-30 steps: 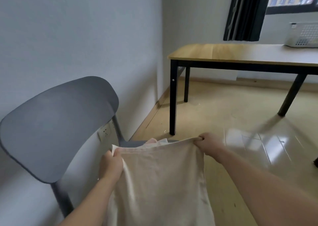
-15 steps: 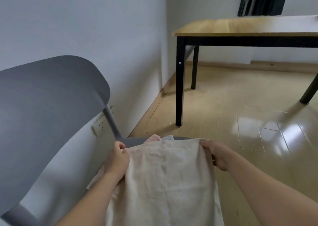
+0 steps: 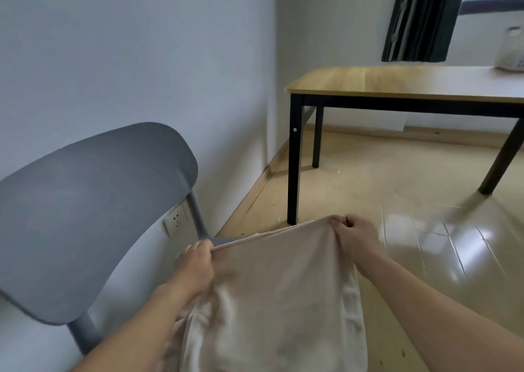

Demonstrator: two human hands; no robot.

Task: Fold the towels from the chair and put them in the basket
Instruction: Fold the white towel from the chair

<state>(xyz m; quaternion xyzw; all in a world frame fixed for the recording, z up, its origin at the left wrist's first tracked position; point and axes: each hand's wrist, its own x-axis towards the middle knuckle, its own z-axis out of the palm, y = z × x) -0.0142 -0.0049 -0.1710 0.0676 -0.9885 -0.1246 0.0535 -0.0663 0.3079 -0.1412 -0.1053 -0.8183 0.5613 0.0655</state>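
Note:
A beige towel (image 3: 278,295) hangs spread in front of me, held by its top edge. My left hand (image 3: 195,264) pinches the left top corner and my right hand (image 3: 354,237) pinches the right top corner, a little higher. The towel's lower part runs out of the frame. Behind it stands the grey chair (image 3: 93,215), whose seat is almost wholly hidden by the towel. A white basket (image 3: 511,51) sits on the far right of the wooden table (image 3: 397,84), cut off by the frame edge.
The chair stands against the grey wall with a wall socket (image 3: 175,223) behind it. The table has black legs (image 3: 293,159) near the corner of the room. A dark curtain (image 3: 419,17) hangs by the window. Glossy tiled floor (image 3: 439,244) lies to the right.
My view has tilted up, so the basket and window show again. Both hands keep hold of the towel's top corners; the right hand has lifted higher than the left.

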